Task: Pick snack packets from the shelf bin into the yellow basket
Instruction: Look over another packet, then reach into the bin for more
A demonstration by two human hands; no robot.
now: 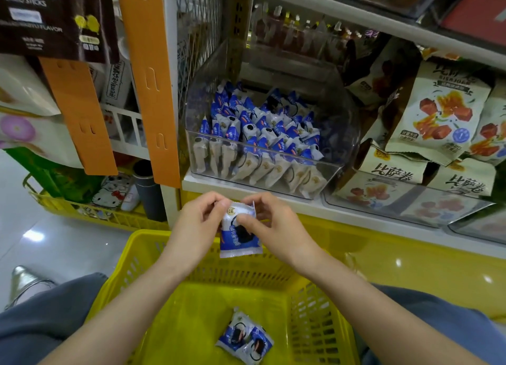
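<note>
Left grip [197, 227] and right grip [273, 227] both pinch one snack packet [241, 244]; best release together, squarely over yellow basket [202, 310].

A white shelf [301, 203] carries a clear plastic bin [342, 134] packed with blue-and-white snack packets [262, 126]. Just beside it, to the right, clear trays [443, 214] hold beige packets [438, 112].
</note>
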